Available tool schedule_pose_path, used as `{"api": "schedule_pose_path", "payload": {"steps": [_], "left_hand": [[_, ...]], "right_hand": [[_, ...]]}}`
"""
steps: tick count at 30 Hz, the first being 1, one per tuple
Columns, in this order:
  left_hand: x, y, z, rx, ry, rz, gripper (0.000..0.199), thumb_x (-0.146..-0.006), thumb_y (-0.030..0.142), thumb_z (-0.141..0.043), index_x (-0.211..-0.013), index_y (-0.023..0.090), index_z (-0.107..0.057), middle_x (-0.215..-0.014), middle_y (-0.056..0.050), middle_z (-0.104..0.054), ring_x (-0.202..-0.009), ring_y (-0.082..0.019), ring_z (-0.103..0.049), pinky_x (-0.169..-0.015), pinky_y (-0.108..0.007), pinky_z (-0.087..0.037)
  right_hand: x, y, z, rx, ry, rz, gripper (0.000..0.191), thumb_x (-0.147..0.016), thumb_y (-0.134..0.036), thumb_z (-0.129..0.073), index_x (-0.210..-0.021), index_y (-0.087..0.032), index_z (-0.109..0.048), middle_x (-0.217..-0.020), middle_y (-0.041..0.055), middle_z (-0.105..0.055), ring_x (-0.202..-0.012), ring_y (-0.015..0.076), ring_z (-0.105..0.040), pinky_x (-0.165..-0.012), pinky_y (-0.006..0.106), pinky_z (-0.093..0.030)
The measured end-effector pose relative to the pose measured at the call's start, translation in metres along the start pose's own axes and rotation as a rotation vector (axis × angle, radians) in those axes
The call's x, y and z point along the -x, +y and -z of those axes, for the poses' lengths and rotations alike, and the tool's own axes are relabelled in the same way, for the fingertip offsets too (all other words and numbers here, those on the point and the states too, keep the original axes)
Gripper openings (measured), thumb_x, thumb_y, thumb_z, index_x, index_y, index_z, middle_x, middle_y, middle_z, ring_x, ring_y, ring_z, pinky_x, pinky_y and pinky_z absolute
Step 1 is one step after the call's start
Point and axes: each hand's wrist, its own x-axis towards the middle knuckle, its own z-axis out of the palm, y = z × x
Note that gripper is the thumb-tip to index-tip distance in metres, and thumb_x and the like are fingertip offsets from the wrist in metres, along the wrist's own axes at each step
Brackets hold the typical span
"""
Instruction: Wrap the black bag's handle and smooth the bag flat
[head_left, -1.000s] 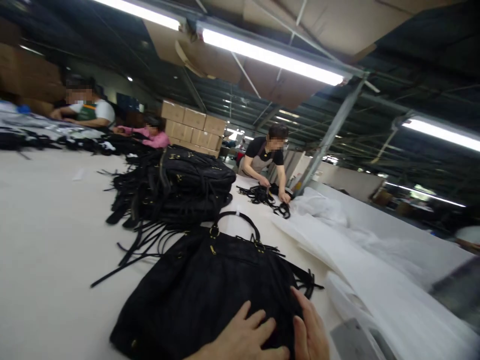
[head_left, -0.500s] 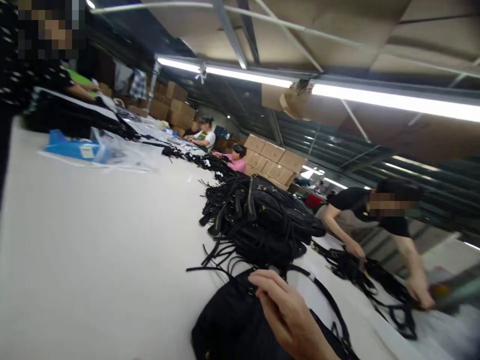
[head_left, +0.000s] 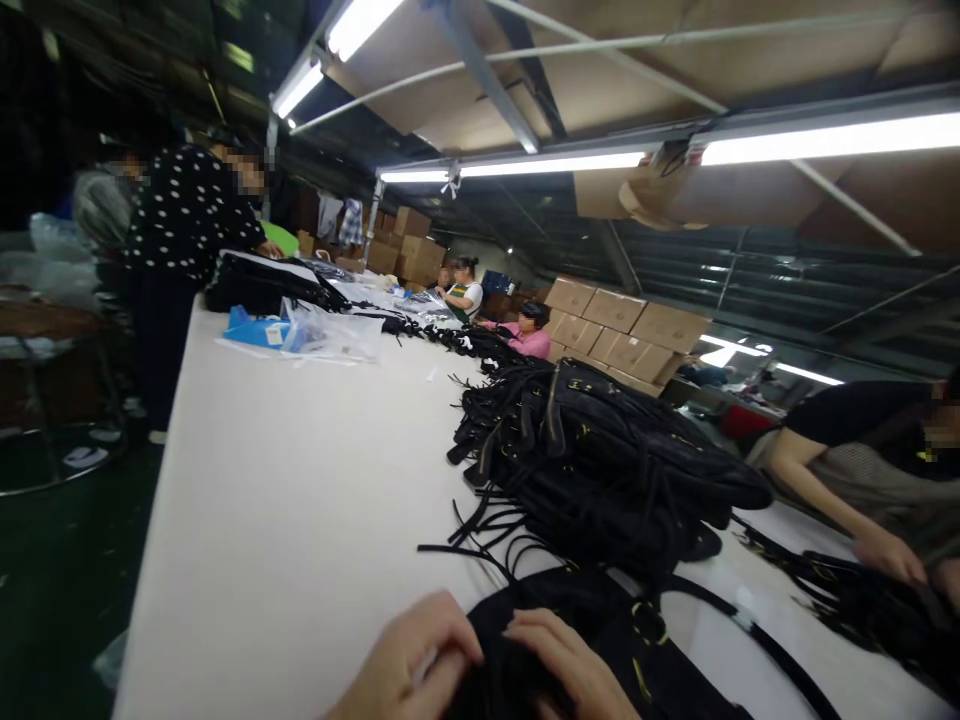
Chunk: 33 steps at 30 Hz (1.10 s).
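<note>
A black handbag [head_left: 600, 610] with gold-coloured rings and a long strap lies at the near edge of the view. My left hand [head_left: 424, 655] pinches dark material at the bag's left side, thumb and fingers together. Over the bag's near part curls my right hand [head_left: 574, 665], its fingers bent round the same dark material; the fingertips and thumb are partly hidden. Just beyond both hands rises a pile of black bags [head_left: 600, 450] with gold zips and loose straps trailing left.
Clear plastic bags [head_left: 341, 335] and a blue packet [head_left: 259, 328] lie far left on the white table [head_left: 300, 480]. A co-worker [head_left: 840, 450] at the right handles black straps [head_left: 862, 595]. Another person in a dotted top [head_left: 191, 215] stands far left. Stacked cartons [head_left: 615, 325] are behind.
My left hand has come into view and grips the handbag. My right hand has curled down onto it. The camera has turned left, showing the table's left edge and floor.
</note>
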Motion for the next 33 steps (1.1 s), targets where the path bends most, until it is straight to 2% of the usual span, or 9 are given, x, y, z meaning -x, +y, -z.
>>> {"api": "schedule_pose_path", "payload": {"steps": [2,4,8,12,16,21,25,28,33], "left_hand": [[-0.011,0.002,0.019,0.072,0.209,0.124,0.029,-0.096,0.038,-0.041,-0.103,0.018,-0.06,-0.1,-0.006,-0.061,-0.093,-0.022,-0.054,-0.088,-0.038,-0.044],[-0.02,0.003,0.025,0.252,0.233,0.242,0.035,-0.087,0.05,-0.049,-0.088,0.017,-0.061,-0.085,-0.004,-0.059,-0.082,-0.021,-0.053,-0.079,-0.034,-0.044],[-0.035,0.007,0.022,0.582,-0.094,0.278,0.061,-0.082,0.072,-0.044,-0.084,0.016,-0.065,-0.077,-0.003,-0.06,-0.074,-0.019,-0.052,-0.075,-0.032,-0.043],[-0.049,0.009,0.031,0.622,-0.502,0.262,0.037,-0.065,0.053,-0.074,-0.08,0.02,-0.069,-0.081,0.0,-0.063,-0.082,-0.02,-0.056,-0.088,-0.033,-0.044],[-0.058,0.001,0.036,0.455,-0.48,0.28,0.025,-0.06,0.035,-0.08,-0.08,0.022,-0.071,-0.073,0.006,-0.059,-0.075,-0.016,-0.053,-0.086,-0.029,-0.044],[-0.066,-0.007,0.032,0.409,-0.501,0.28,0.03,-0.058,0.041,-0.083,-0.079,0.022,-0.072,-0.072,0.006,-0.061,-0.07,-0.014,-0.054,-0.076,-0.026,-0.046],[-0.077,-0.01,0.032,0.309,-0.558,0.282,0.032,-0.049,0.04,-0.087,-0.072,0.022,-0.073,-0.062,0.007,-0.058,-0.065,-0.014,-0.051,-0.063,-0.024,-0.045],[-0.08,-0.011,0.033,0.276,-0.544,0.27,0.031,-0.05,0.042,-0.087,-0.066,0.021,-0.073,-0.058,0.007,-0.055,-0.062,-0.013,-0.048,-0.058,-0.022,-0.042],[-0.082,-0.013,0.032,0.317,-0.529,0.252,0.038,-0.047,0.046,-0.088,-0.072,0.022,-0.074,-0.067,0.004,-0.062,-0.068,-0.017,-0.053,-0.067,-0.028,-0.048]], "right_hand": [[0.001,-0.001,0.002,0.042,0.063,-0.029,0.044,-0.074,-0.005,-0.055,-0.111,-0.025,-0.065,-0.11,0.0044,-0.07,-0.101,0.0187,-0.066,-0.089,0.027,-0.053],[0.004,-0.002,0.006,0.081,0.132,-0.012,0.028,-0.08,-0.008,-0.055,-0.1,-0.024,-0.065,-0.095,0.0014,-0.07,-0.088,0.0167,-0.066,-0.08,0.024,-0.054],[0.009,-0.008,0.017,0.068,0.26,0.101,0.008,-0.091,-0.02,-0.057,-0.093,-0.025,-0.062,-0.09,-0.0015,-0.069,-0.088,0.0152,-0.066,-0.083,0.023,-0.052],[0.002,-0.012,0.01,0.097,0.451,0.141,0.006,-0.095,-0.025,-0.054,-0.095,-0.027,-0.06,-0.091,-0.0035,-0.069,-0.093,0.0139,-0.066,-0.101,0.025,-0.045],[-0.008,-0.011,-0.009,0.228,0.634,0.175,0.011,-0.096,-0.026,-0.05,-0.094,-0.026,-0.061,-0.096,-0.0001,-0.068,-0.1,0.0166,-0.064,-0.103,0.031,-0.045],[-0.007,-0.017,-0.018,0.477,0.775,0.148,0.017,-0.096,-0.03,-0.051,-0.096,-0.029,-0.068,-0.11,0.0061,-0.062,-0.102,0.0237,-0.062,-0.089,0.04,-0.05],[-0.006,-0.024,-0.03,0.53,0.779,-0.077,0.025,-0.094,-0.045,-0.055,-0.106,-0.025,-0.064,-0.091,0.005,-0.064,-0.076,0.0193,-0.065,-0.065,0.03,-0.053],[-0.007,-0.027,-0.046,0.422,0.667,-0.175,0.027,-0.098,-0.045,-0.047,-0.087,-0.023,-0.059,-0.075,0.0016,-0.062,-0.063,0.0163,-0.063,-0.056,0.025,-0.05],[-0.006,-0.024,-0.077,0.289,0.581,-0.095,0.029,-0.092,-0.043,-0.058,-0.11,-0.02,-0.059,-0.102,0.0121,-0.067,-0.093,0.0275,-0.067,-0.077,0.037,-0.059]]}}
